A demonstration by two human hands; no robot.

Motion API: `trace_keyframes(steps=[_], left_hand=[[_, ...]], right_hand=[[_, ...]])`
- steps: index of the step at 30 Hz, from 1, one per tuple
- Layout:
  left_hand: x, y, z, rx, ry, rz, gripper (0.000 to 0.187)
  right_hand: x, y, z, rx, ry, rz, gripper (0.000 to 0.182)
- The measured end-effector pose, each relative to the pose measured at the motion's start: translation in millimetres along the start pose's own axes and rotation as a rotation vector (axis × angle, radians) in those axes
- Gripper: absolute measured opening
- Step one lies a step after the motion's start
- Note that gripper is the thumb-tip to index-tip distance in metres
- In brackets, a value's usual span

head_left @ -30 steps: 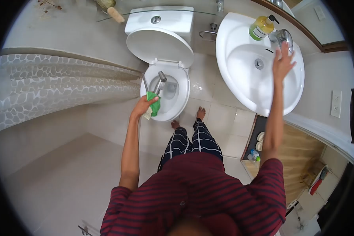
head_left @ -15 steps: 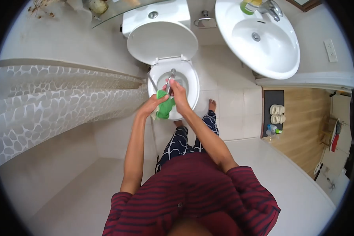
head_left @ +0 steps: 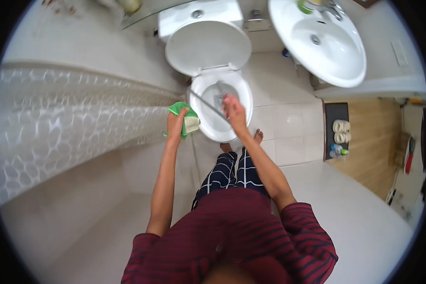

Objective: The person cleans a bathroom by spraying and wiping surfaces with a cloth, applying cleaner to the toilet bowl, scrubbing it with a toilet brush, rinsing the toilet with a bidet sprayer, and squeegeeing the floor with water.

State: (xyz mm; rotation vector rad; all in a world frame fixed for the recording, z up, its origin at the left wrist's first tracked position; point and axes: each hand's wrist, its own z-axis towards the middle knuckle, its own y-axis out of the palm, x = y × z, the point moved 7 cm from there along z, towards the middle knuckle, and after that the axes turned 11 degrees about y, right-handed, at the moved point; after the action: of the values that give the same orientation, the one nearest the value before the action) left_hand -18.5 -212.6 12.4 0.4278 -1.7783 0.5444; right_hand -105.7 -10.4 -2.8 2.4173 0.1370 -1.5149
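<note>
Centre frame, right hand (head_left: 234,112) fingers curled round blurred sprayer (head_left: 220,88) over toilet bowl (head_left: 246,97); hose (head_left: 207,104) runs to upper left. Left hand (head_left: 175,124), left of centre, grips green-and-pale cloth (head_left: 179,107). Step looks like aiming sprayer; next move calls for steady aim, cloth kept aside.

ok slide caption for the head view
Left hand holding a green cloth beside an open toilet, right hand holding a sprayer over it.

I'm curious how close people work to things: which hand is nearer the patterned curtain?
Left. The left hand, holding a green cloth, is close beside the patterned curtain. The right hand is farther off, over the toilet bowl.
</note>
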Motion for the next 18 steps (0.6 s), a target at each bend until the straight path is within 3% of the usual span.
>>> trace_keyframes(steps=[1,3,6,9,13,18], left_hand=[[8,18,7,-0.061,-0.037,-0.056,0.034],[41,59,15,-0.164,-0.113,-0.169,0.032],[80,133,46,-0.251,0.054,-0.012,0.033],[113,230,67,-0.336,0.083,-0.036,0.032],[144,391,72,-0.777,-0.005,-0.298,0.024],[185,510,123,-0.547,0.101,-0.288,0.03]], right_hand=[[5,-3,-3,0.003,-0.002,0.043,0.029],[6,-35,-7,0.271,0.055,0.233,0.028],[-13,-72,-17,0.427,-0.132,0.259,0.029],[-54,-84,-28,0.444,-0.286,0.173,0.03],[-92,-94,-8,0.389,-0.414,0.192,0.038],[-132,-148,44,0.594,-0.308,0.298,0.036]])
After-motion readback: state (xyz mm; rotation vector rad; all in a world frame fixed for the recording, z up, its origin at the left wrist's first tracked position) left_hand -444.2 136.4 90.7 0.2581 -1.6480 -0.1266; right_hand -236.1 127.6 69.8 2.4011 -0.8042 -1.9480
